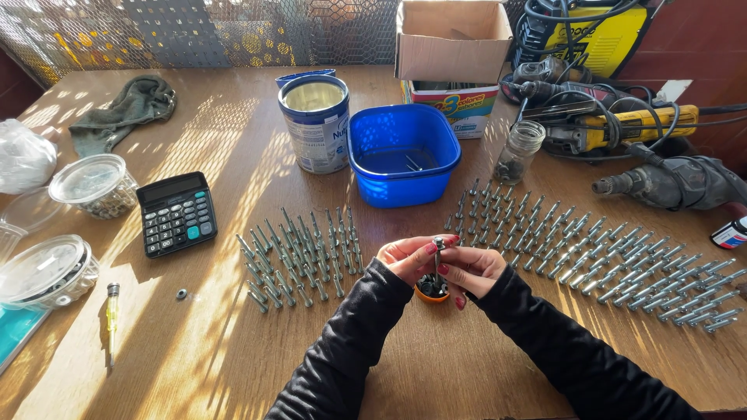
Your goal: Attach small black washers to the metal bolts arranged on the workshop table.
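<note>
My left hand (pixel 410 258) and my right hand (pixel 471 267) meet over the wooden table (pixel 233 350), both pinching one upright metal bolt (pixel 439 246) between the fingertips. Just below them sits a small orange cup (pixel 430 293) holding dark small parts. Rows of bolts (pixel 303 253) lie to the left of my hands, and a much larger spread of bolts (pixel 607 260) lies to the right.
A blue plastic tub (pixel 402 155), a metal tin (pixel 315 123), a glass jar (pixel 520 152) and a cardboard box (pixel 451 43) stand behind. A calculator (pixel 177 213), lidded plastic tubs (pixel 93 185), a small screwdriver (pixel 113 311) and a loose nut (pixel 181 294) lie left. Power tools (pixel 622 132) lie at right.
</note>
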